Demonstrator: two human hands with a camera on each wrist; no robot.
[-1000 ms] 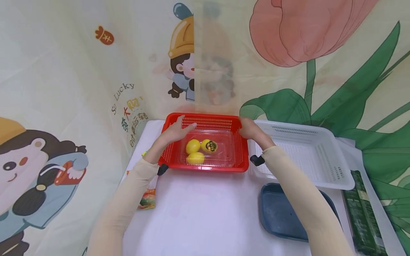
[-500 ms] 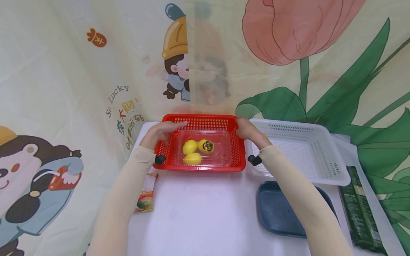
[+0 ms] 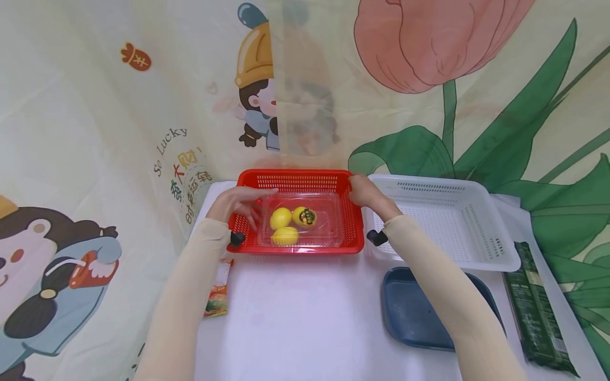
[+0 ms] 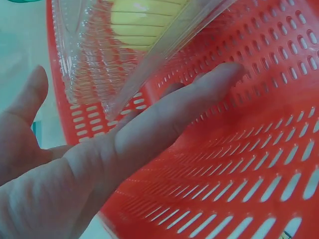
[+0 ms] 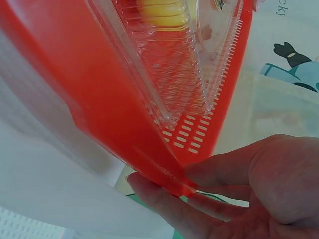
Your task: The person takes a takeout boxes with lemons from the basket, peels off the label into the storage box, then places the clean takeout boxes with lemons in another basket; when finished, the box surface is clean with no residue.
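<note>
A red plastic basket (image 3: pixel 295 251) with slotted walls stands at the back of the table. Inside it lies a clear plastic box (image 3: pixel 329 225) holding a few lemons (image 3: pixel 281 217), with a round dark label on it. My right hand (image 3: pixel 368 196) grips the basket's right back corner; the right wrist view shows thumb and fingers pinching the red rim (image 5: pixel 167 172). Over the basket's left side reaches my left hand (image 3: pixel 234 202). In the left wrist view its fingers (image 4: pixel 159 119) stretch out between the clear box and the slotted wall, thumb spread apart.
Right of the red basket, a white slotted basket (image 3: pixel 498 217) stands close beside it. In front of that are a dark blue tray (image 3: pixel 414 317), partly behind my right sleeve, and a long green package (image 3: pixel 540 312). A colourful packet (image 3: pixel 218 296) lies front left. Printed curtains hang behind.
My left hand has drawn back leftward from over the box to the basket's left side, its fingers now lower inside. The right hand keeps its grip. The head view has shifted slightly.
</note>
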